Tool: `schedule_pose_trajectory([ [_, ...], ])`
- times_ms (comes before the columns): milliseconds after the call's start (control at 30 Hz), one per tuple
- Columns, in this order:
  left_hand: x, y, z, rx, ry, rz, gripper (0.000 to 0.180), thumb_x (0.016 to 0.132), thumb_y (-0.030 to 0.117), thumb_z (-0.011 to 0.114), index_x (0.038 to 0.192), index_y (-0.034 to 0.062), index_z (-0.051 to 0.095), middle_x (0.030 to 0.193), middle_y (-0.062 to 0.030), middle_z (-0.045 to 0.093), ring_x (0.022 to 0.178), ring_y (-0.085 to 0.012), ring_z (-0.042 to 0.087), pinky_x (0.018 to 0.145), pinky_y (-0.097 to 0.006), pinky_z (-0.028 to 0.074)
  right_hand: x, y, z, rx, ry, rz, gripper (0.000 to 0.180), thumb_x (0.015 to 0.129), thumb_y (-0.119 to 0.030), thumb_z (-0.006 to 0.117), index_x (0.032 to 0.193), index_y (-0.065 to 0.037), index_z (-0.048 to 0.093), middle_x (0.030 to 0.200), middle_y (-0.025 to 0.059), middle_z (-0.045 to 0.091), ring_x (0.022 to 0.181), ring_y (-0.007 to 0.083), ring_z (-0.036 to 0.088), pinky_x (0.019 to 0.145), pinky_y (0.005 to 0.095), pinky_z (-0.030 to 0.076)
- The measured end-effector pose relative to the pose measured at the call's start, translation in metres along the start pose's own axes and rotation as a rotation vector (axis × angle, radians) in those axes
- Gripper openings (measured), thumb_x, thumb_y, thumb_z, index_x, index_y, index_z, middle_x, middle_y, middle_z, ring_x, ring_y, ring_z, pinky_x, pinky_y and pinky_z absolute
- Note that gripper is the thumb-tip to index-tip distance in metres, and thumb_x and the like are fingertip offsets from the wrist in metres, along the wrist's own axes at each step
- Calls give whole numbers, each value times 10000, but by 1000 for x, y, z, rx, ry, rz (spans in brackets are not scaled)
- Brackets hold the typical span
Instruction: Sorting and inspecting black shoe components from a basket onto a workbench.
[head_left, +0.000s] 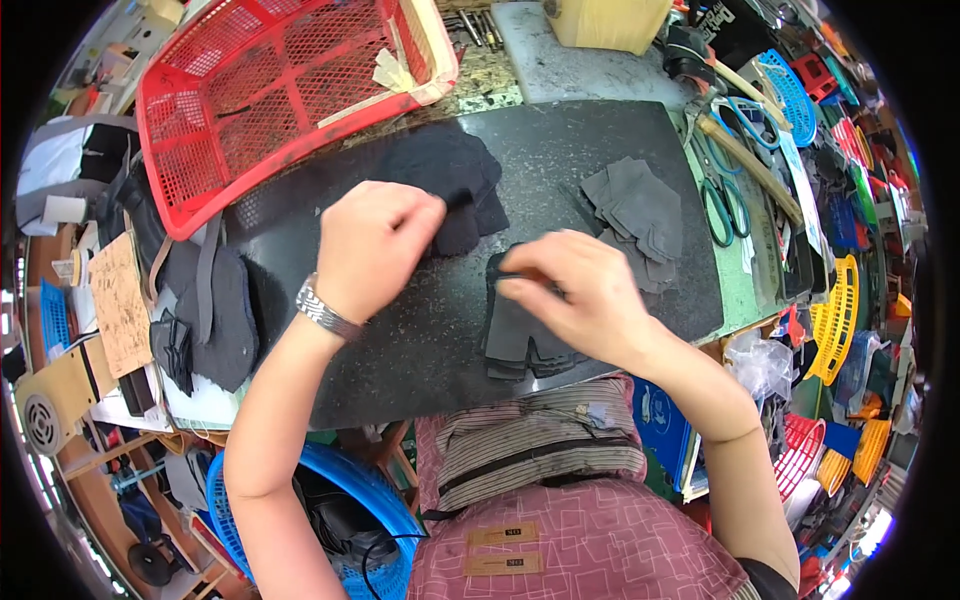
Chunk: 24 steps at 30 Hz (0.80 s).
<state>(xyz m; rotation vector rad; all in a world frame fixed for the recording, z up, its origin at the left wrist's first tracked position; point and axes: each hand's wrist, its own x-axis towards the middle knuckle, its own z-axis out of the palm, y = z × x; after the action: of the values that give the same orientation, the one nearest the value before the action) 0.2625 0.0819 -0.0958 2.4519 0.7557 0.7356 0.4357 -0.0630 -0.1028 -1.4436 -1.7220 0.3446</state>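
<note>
My left hand (375,245) is closed, its fingers curled beside a pile of black cut fabric-like pieces (470,165). Whether a piece is between its fingertips is hard to make out. My right hand (580,290) has thumb and forefinger pinched at the upper edge of a small stack of dark grey cut pieces (515,335), with a dark edge at the fingertips. That stack lies near the board's front edge, its lower corners fanned out. Right of it, a second fanned pile of grey cut pieces (640,210) rests on the black board (390,370).
A red plastic basket (160,160) stands at the far left. Scissors (725,210) and a wooden-handled tool (750,165) lie along the right. More dark pieces (215,310) are at the left. A blue basket (400,515) sits below the table edge. A pale block (610,25) stands behind.
</note>
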Motion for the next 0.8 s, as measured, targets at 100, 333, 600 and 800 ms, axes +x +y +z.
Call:
schedule_pose_trajectory([
  [100,8,-8,-1,-381,63,-485,226,883,207,607,895,-8,677,786,-108,685,704,-215,637,650,-285,471,30,-1,37,-107,198,-206,202,738,-106,693,923,-64,625,857,100,638,835,267,629,733,408,497],
  [333,-39,73,-5,325,-89,615,166,792,156,665,896,26,667,989,-130,639,799,-221,599,680,-295,504,46,51,5,215,-39,175,238,815,-83,617,1046,-29,632,982,115,646,909,217,628,808,323,493],
  [600,-65,73,45,46,-30,521,328,722,239,738,969,38,660,1122,-160,597,928,-290,593,760,-364,519,-50,81,-95,-902,46,336,452,780,-349,689,1083,-20,622,1123,126,603,1023,319,561,915,382,427],
  [800,-31,66,54,-155,8,293,324,673,52,747,983,31,654,1159,-176,567,961,-313,590,800,-372,504,-61,72,-72,-743,263,-30,286,621,18,707,876,-32,587,957,98,611,845,259,597,759,355,479],
])
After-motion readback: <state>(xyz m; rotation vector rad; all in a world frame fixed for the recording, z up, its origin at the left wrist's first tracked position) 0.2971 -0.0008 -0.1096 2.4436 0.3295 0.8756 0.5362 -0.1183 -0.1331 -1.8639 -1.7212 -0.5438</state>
